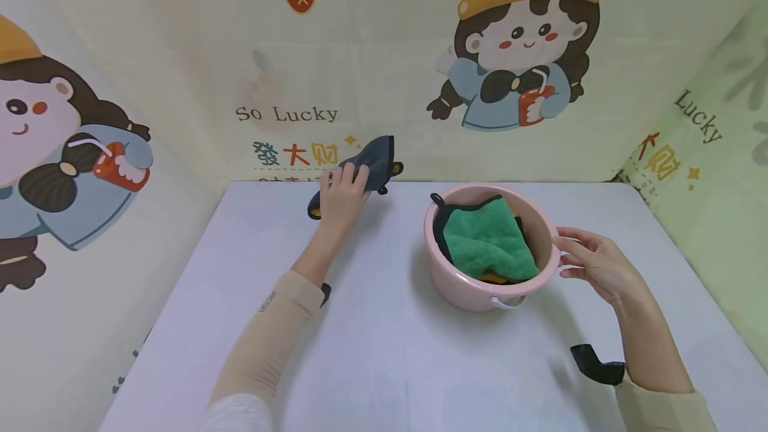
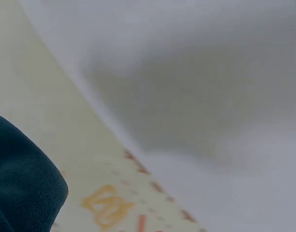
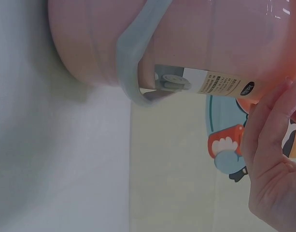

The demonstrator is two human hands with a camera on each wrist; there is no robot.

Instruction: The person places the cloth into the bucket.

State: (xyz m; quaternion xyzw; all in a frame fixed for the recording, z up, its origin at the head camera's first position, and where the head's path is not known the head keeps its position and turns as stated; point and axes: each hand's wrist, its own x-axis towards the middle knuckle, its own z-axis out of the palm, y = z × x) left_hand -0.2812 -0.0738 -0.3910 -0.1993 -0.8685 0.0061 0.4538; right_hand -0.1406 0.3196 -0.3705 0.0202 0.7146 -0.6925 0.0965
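Observation:
My left hand point(image 1: 343, 192) grips a dark blue cloth point(image 1: 379, 160) with black edging and a small loop, near the table's back edge. Part of that cloth point(image 2: 24, 181) fills the lower left corner of the left wrist view, where the hand itself is out of sight. On the right stands a pink bucket point(image 1: 459, 289), holding a green cloth point(image 1: 486, 239) with black trim; a bit of orange shows beneath. My right hand point(image 1: 600, 262) touches the bucket's right rim with fairly straight fingers. The right wrist view shows these fingers point(image 3: 268, 118) against the bucket.
A white handle point(image 1: 509, 303) hangs at the bucket's front, and a printed label point(image 3: 201, 81) is on its side. The white table point(image 1: 360, 352) meets a printed cloth backdrop point(image 1: 372, 65) at the back and sides.

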